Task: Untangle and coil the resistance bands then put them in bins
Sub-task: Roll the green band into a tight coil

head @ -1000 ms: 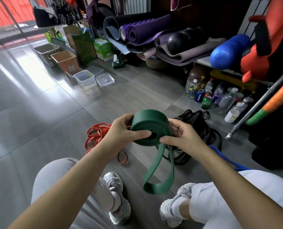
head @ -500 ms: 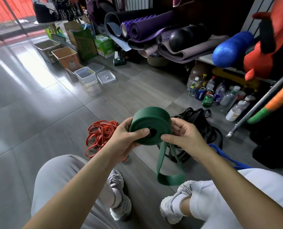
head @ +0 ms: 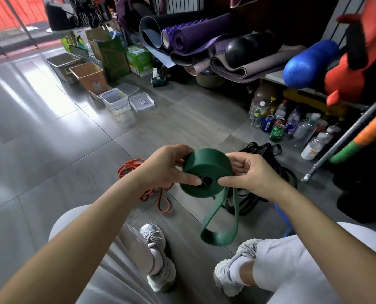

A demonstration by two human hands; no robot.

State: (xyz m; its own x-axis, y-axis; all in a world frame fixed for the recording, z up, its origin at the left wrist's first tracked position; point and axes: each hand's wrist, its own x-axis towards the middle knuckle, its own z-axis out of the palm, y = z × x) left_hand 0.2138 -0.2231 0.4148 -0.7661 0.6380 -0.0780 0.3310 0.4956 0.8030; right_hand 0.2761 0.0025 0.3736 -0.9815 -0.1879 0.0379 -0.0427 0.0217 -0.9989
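Grey floor (head: 51, 150) lies under the green band (head: 206, 165): left grip (head: 166, 168) and right grip (head: 248, 175) pinch its coil; loosened thumbs could let it spring undone.

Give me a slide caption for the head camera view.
Left hand and right hand grip a nearly coiled green band, its tail loop hanging.

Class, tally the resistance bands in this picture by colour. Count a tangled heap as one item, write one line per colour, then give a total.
Green flat rubber band, partly coiled: 1
Red-orange tangle of thin bands on the floor: 1
Black heap of bands: 1
Blue band, mostly hidden: 1
Total: 4
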